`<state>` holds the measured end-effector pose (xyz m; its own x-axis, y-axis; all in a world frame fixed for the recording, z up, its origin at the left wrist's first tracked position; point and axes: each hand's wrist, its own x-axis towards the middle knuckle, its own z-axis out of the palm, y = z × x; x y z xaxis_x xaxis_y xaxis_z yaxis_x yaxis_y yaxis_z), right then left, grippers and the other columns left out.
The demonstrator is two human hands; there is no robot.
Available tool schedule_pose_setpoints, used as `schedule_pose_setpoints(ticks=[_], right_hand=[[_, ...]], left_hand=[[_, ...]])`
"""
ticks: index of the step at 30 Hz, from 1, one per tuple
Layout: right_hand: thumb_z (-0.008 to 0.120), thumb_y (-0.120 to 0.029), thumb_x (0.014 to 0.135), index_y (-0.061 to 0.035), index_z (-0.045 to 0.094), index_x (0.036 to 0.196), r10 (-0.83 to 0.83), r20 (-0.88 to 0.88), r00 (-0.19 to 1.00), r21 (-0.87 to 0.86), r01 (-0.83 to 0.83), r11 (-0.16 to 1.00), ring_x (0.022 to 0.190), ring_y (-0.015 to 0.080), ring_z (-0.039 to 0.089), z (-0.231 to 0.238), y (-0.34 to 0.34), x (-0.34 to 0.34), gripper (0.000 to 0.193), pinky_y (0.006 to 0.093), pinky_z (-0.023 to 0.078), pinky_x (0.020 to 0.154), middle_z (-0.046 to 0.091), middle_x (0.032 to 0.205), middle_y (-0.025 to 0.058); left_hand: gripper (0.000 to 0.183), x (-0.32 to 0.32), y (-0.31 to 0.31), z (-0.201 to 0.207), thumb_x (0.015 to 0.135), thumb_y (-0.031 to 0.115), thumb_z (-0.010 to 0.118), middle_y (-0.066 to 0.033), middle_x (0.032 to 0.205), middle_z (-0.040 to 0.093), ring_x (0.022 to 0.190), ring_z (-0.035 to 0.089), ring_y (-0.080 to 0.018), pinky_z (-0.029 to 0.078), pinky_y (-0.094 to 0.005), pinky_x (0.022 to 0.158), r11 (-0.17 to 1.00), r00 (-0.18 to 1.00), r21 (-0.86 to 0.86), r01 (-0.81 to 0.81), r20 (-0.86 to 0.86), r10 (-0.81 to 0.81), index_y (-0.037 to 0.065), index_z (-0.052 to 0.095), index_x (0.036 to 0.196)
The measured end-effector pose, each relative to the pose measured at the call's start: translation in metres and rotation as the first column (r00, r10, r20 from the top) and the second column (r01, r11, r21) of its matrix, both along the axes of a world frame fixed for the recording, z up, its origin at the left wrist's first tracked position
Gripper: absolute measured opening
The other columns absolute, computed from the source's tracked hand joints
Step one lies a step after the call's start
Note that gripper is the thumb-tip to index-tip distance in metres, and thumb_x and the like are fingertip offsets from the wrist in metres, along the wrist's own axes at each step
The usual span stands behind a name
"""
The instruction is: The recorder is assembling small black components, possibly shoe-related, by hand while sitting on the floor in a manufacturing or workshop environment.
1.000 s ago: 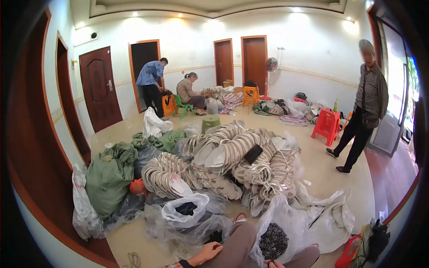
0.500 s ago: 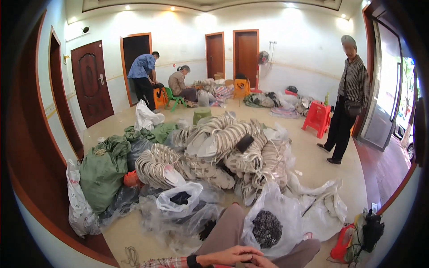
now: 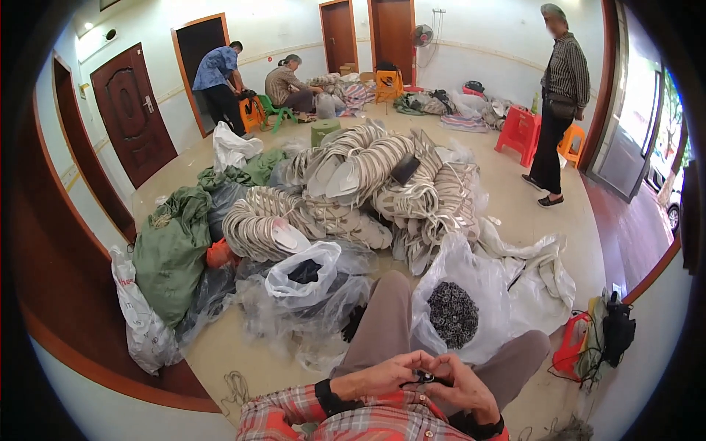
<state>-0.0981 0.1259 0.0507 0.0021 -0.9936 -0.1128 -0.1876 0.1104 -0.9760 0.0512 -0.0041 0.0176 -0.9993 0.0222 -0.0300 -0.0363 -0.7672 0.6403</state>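
Observation:
My left hand (image 3: pixel 382 375) and my right hand (image 3: pixel 468 386) meet above my lap, the fingertips of both closed on a small black piece (image 3: pixel 424 377). Its exact kind is too small to tell. Just beyond my right hand, an open clear plastic bag (image 3: pixel 491 294) lies by my legs, with a heap of small dark pieces (image 3: pixel 452 314) inside. A white plastic bag (image 3: pixel 328 257) holding something black (image 3: pixel 304 271) sits farther left. Ahead of my knees rises a large pile of bundled pale, sole-shaped pieces (image 3: pixel 360 173), with a dark flat object (image 3: pixel 404 169) on top.
Green sacks (image 3: pixel 173 250) and a white sack (image 3: pixel 143 316) stand at left. A person stands at right (image 3: pixel 562 95) near a red stool (image 3: pixel 519 134); two others work at the back left (image 3: pixel 218 81). A dark bag (image 3: pixel 616 323) lies at lower right.
The view has tilted down, showing more of my lap and sleeves. My hands have come up, fingertips together, and the small black piece now shows between them.

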Motion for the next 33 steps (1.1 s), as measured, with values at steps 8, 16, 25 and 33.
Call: schedule_pose_setpoints(ticks=[8,16,25,33], right_hand=[[0.063,-0.006,0.074,-0.0002,0.053,0.088,-0.156,-0.344,0.926,-0.177,0.099,0.979,0.070,0.0185,0.060,0.016,0.003,-0.014,0.018,0.0276,0.047,0.062,0.058,0.077,0.0112],[0.061,-0.003,0.074,-0.0013,0.055,0.090,-0.065,-0.144,0.988,-0.224,0.031,0.974,0.070,0.0175,0.057,0.007,-0.001,-0.024,0.017,0.0272,0.045,0.063,0.058,0.078,0.0086],[0.059,0.004,0.071,-0.0038,0.058,0.092,-0.082,-0.142,0.986,-0.379,0.022,0.925,0.077,0.0237,0.057,-0.003,-0.021,-0.029,0.022,0.0294,0.045,0.066,0.057,0.086,0.0106],[0.060,0.006,0.071,-0.0038,0.060,0.087,-0.186,-0.234,0.954,-0.341,0.099,0.935,0.076,0.0218,0.058,0.001,-0.023,-0.022,0.019,0.0284,0.046,0.063,0.058,0.086,0.0098]], left_hand=[[0.019,0.005,0.013,0.002,0.090,0.014,0.046,-0.0021,0.090,0.053,0.077,0.049,-0.0071,0.039,-0.0195,0.069,0.967,0.979,-0.237,0.097,0.197,-0.050,0.003,0.045,0.105],[0.018,-0.004,0.003,0.025,0.090,0.018,0.046,-0.0055,0.084,0.058,0.078,0.053,-0.0097,0.040,-0.0213,0.067,0.946,0.990,-0.299,0.121,0.100,-0.095,0.002,0.050,0.097],[0.020,-0.012,-0.013,0.007,0.087,0.014,0.049,-0.0126,0.093,0.058,0.084,0.059,-0.0190,0.048,-0.0284,0.075,0.995,0.986,-0.002,0.103,0.135,-0.102,0.001,0.047,0.102],[0.016,-0.015,-0.006,-0.003,0.087,0.013,0.048,-0.0111,0.087,0.058,0.078,0.059,-0.0177,0.047,-0.0267,0.068,0.972,0.984,0.235,0.017,0.168,-0.058,0.000,0.050,0.096]])
